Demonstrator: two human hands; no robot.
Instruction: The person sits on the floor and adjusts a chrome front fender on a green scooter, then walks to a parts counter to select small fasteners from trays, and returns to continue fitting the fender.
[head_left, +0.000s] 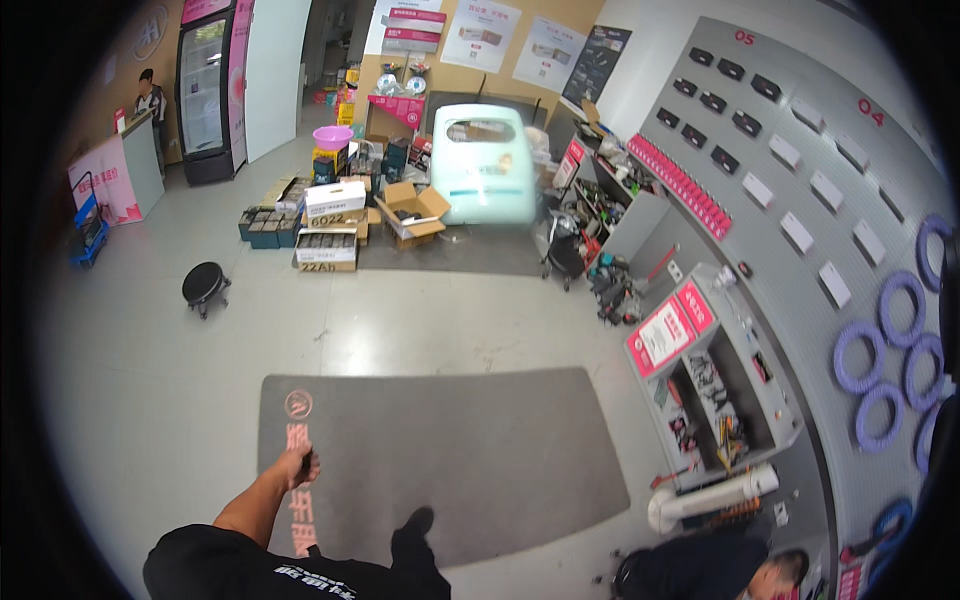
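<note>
My left hand (300, 466) hangs over the left part of a grey floor mat (465, 457), above its printed pink lettering. The fingers are curled, and a dark patch shows at them; whether it is a small held thing or shadow I cannot tell. My right hand is out of view. Below me, one dark shoe (422, 519) is on the mat. Farther ahead, a pale green vehicle body panel (484, 169) with an oval opening stands over a second dark mat. An open cardboard box (414, 217) sits to its left.
Boxed batteries (327, 251) are stacked ahead, left of a rolling stool (565, 255). Another black stool (204, 286) stands at left. A tool cabinet (712, 405) lines the right wall. One person (697, 562) bends at lower right; another person (152, 112) stands behind a counter (120, 176).
</note>
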